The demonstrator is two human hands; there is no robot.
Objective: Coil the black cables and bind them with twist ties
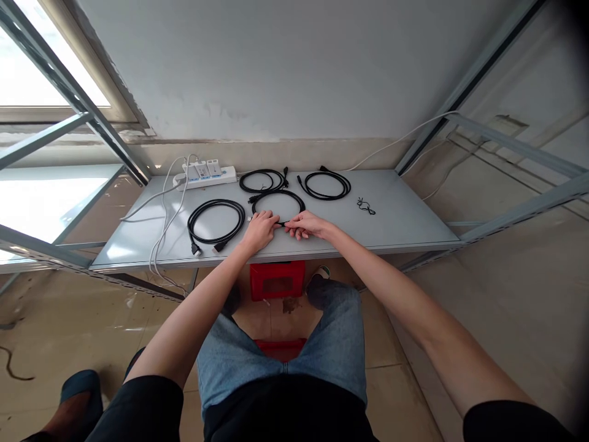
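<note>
A coiled black cable (301, 201) lies at the middle of the grey shelf, with both my hands at its front side. My left hand (262, 229) rests over the coil's front left, fingers closed on the cable. Just to the right, my right hand (307, 224) pinches at the front of the same coil with thumb and forefinger; whether a thin tie is also between them I cannot tell. Another coiled cable (216, 199) with its plugs toward me sits left of my left hand. Farther back lie two more coils, one behind (251, 172) and one at right (347, 184).
Several thin black ties (365, 207) lie at the right of the shelf (405, 215). A white power strip (225, 177) with plugs stands back left, its white cords hanging over the front edge. Metal posts flank the shelf; a red stool (277, 281) is below. Another person's foot (80, 393) shows lower left.
</note>
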